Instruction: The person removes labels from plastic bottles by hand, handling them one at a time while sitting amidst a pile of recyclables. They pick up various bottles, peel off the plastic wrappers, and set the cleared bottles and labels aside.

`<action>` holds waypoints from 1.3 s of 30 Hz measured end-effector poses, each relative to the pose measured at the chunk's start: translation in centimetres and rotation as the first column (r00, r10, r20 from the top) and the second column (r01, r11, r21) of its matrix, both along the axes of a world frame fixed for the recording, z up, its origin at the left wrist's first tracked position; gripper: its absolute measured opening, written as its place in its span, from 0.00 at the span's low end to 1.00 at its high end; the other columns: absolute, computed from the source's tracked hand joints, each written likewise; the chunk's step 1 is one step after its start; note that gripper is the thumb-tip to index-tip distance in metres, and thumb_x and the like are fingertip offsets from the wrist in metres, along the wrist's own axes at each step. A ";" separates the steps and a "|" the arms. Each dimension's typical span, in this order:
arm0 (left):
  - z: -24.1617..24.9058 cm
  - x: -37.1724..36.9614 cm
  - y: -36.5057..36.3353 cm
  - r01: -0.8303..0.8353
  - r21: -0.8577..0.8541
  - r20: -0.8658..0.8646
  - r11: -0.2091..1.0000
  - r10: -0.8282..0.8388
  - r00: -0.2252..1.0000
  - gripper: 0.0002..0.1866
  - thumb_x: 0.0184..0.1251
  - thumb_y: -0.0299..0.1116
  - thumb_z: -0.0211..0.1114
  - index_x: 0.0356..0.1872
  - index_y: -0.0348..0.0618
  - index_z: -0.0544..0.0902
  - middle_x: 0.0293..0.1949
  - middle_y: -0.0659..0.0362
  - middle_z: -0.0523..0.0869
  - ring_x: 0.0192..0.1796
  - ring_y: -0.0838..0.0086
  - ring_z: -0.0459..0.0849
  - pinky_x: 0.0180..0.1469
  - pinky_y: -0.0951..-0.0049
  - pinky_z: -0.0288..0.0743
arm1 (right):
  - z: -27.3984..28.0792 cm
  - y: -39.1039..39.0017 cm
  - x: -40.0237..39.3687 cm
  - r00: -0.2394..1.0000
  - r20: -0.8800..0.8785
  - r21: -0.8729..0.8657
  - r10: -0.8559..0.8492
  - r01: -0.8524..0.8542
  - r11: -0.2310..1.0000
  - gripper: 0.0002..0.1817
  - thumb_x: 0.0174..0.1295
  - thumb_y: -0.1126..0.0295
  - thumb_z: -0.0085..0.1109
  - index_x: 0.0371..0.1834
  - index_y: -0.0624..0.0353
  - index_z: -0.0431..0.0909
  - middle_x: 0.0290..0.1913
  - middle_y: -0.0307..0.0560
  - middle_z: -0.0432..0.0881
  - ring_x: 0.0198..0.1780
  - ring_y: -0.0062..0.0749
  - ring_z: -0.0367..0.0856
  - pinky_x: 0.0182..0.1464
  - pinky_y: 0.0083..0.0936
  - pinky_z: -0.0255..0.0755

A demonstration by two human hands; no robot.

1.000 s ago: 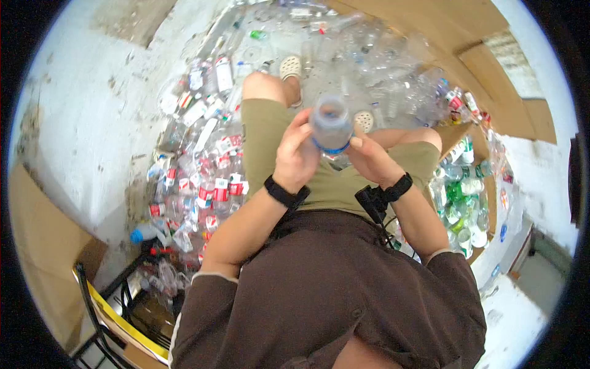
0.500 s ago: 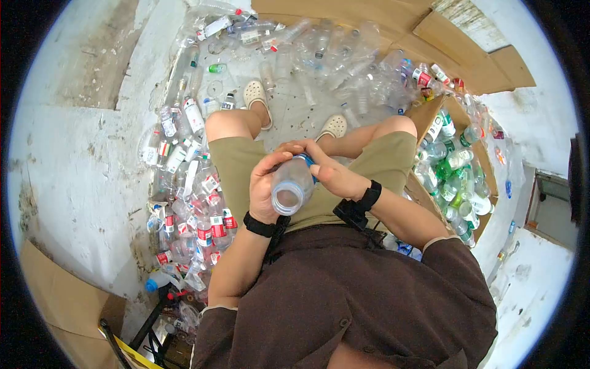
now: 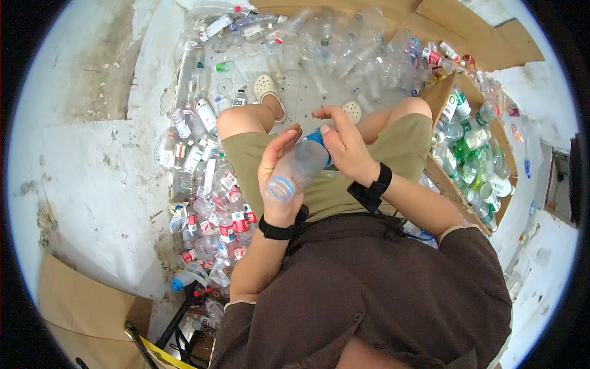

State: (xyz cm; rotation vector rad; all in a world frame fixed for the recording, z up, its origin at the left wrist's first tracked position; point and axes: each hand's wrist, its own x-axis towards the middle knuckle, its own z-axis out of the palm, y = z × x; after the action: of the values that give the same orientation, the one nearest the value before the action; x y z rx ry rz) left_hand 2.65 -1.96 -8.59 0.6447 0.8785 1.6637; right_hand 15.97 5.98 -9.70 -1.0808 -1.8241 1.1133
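Observation:
A clear plastic bottle (image 3: 294,167) is held tilted over my lap, its open mouth facing me. My left hand (image 3: 278,175) cradles it from the left and below, thumb and fingers along its side. At the far end of the bottle is a blue label (image 3: 318,138), bunched around it. My right hand (image 3: 349,146) grips this label with the thumb, its index finger stretched out beyond; the other fingers are partly hidden behind the bottle.
Bottles with red labels (image 3: 227,229) pile up on my left. On my right stands a cardboard box (image 3: 437,101) of bottles, several green. Clear bottles (image 3: 350,46) lie ahead on the floor near cardboard (image 3: 405,18). A yellow-edged container (image 3: 161,355) is at the lower left.
The right index finger has lifted off and spread away from the bottle. The left fingers have opened a little, showing more of the bottle and label. The view has shifted slightly.

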 end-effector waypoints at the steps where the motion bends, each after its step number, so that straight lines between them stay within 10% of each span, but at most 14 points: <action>1: 0.3 -0.1 -0.3 0.062 -0.058 0.043 0.996 -0.060 0.997 0.23 0.61 0.31 0.60 0.58 0.42 0.69 0.64 0.49 0.67 0.68 0.59 0.63 0.68 0.59 0.58 | 0.1 0.2 0.0 1.000 -0.008 0.021 -0.024 0.024 0.999 0.16 0.61 0.68 0.46 0.49 0.65 0.69 0.45 0.57 0.75 0.50 0.49 0.72 0.54 0.35 0.64; 8: 0.6 1.6 -1.1 -0.003 0.098 -0.221 0.995 0.024 0.975 0.29 0.59 0.36 0.66 0.60 0.53 0.64 0.70 0.47 0.55 0.72 0.56 0.54 0.69 0.53 0.54 | 2.0 -0.3 -0.7 0.992 -0.075 -0.035 -0.099 0.097 0.995 0.13 0.60 0.69 0.49 0.46 0.63 0.70 0.43 0.54 0.75 0.47 0.49 0.71 0.51 0.36 0.64; 13: 0.7 -0.5 -0.4 0.063 0.318 -0.661 0.946 0.173 0.730 0.38 0.43 0.40 0.79 0.56 0.52 0.66 0.63 0.43 0.60 0.68 0.49 0.60 0.67 0.52 0.58 | 3.5 -0.1 0.4 0.997 -0.046 0.161 -0.067 0.073 0.984 0.10 0.57 0.70 0.53 0.41 0.62 0.73 0.40 0.51 0.75 0.44 0.45 0.72 0.47 0.34 0.65; 32: 0.9 -1.9 0.0 0.263 0.408 -0.783 0.874 0.187 0.594 0.33 0.47 0.36 0.76 0.54 0.52 0.67 0.59 0.45 0.70 0.66 0.45 0.64 0.67 0.47 0.57 | 7.2 0.3 2.7 0.964 -0.028 -0.297 0.266 -0.262 0.918 0.08 0.57 0.73 0.59 0.36 0.64 0.73 0.26 0.43 0.74 0.27 0.22 0.73 0.31 0.22 0.68; 35: 1.4 -1.4 -0.1 0.279 0.371 -0.795 0.886 0.147 0.589 0.31 0.43 0.24 0.72 0.51 0.48 0.69 0.56 0.47 0.74 0.64 0.46 0.67 0.65 0.45 0.60 | 6.8 0.8 3.0 0.928 0.104 -0.087 0.358 -0.350 0.933 0.06 0.56 0.74 0.58 0.34 0.64 0.73 0.25 0.44 0.73 0.26 0.24 0.73 0.30 0.23 0.68; 39: 1.6 0.6 -0.1 0.060 0.298 -0.531 0.953 0.113 0.840 0.28 0.48 0.26 0.70 0.52 0.44 0.68 0.53 0.47 0.76 0.62 0.52 0.70 0.65 0.49 0.60 | 6.1 0.0 2.5 0.961 -0.006 -0.103 0.277 -0.276 0.956 0.05 0.54 0.76 0.57 0.33 0.63 0.73 0.24 0.44 0.72 0.26 0.23 0.72 0.29 0.23 0.67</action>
State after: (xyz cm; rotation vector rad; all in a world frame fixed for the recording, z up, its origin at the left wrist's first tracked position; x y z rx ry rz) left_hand 3.25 -2.09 -7.02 1.3757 1.0342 1.6799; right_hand 18.47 5.98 -3.58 -0.9054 -1.9870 1.3806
